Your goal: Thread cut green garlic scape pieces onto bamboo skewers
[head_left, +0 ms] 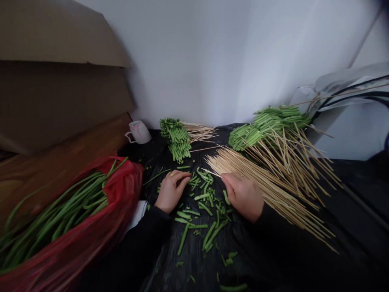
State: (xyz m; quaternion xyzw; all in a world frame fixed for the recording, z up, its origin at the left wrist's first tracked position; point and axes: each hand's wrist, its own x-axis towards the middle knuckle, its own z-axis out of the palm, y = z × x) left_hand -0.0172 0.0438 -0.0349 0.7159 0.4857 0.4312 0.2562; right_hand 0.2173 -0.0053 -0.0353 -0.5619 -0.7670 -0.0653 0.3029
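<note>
My right hand is closed in a pinch on a thin bamboo skewer, whose pale end points left toward my other hand. Thumb and forefinger of my left hand are pressed together; whatever they hold is too small to make out. Between and below both hands, short cut pieces of green long bean lie scattered on a black plastic sheet. A thick pile of loose bamboo skewers lies right beside my right hand.
Skewered bean pieces are stacked in a left bundle and a larger right bundle. A red plastic bag holds long whole beans. A white mug, a cardboard box and a whitish bag stand around the edges.
</note>
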